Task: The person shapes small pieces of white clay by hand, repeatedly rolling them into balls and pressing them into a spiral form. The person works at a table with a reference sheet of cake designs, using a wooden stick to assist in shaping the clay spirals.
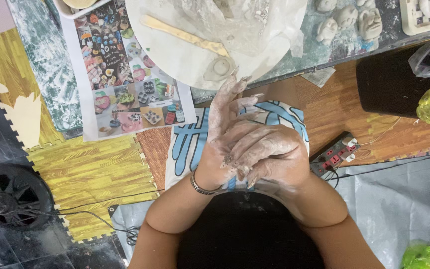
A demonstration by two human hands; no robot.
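Head view, looking down on a person seated at a low counter [46, 74]. Centre of the frame: the left hand [222, 134], coated in pale clay, is stretched flat with fingers extended toward the top of the frame; the right hand [269, 154], equally coated, lies across it with fingers curled over the left palm, so that the two press together. Whether anything sits inside either grip cannot be told. Just above the left fingertips, at the top centre, a round white board [175, 60] rests on the counter and carries a small ring-shaped clay piece [221, 67] and a flat wooden stick [185, 36]. Upper left: a printed sheet of colour photographs [120, 79]. Upper right: several small unfired clay figures [347, 20]. Right of centre, on the floor: a power strip [334, 155]
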